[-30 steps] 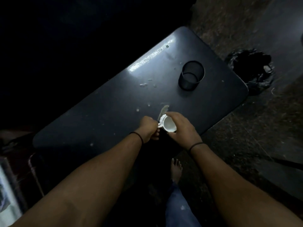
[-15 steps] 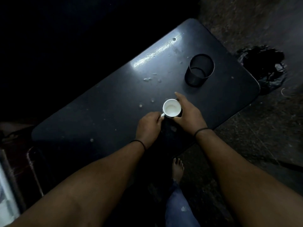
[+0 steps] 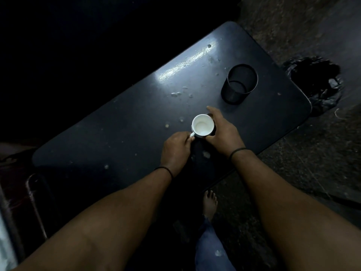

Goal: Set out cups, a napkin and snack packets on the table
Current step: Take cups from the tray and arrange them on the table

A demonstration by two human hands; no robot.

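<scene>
A small cup [image 3: 202, 127], white inside and dark outside, stands upright on the dark table [image 3: 121, 133] near its front edge. My left hand [image 3: 176, 151] pinches the cup's handle at its near-left side. Around the cup's right wall curls my right hand [image 3: 222, 132], its forefinger stretched past the rim. The cup looks empty. No napkin or snack packet shows in the dim view.
A black mesh pot [image 3: 239, 84] stands empty at the table's far right. Pale specks and crumbs dot the tabletop. A black bag [image 3: 316, 83] lies on the floor beyond the right edge. My bare foot [image 3: 210, 204] is under the front edge.
The cup was tilted on its side at the table's front edge; it has been turned upright and moved a little farther onto the table, with both hands staying on it.
</scene>
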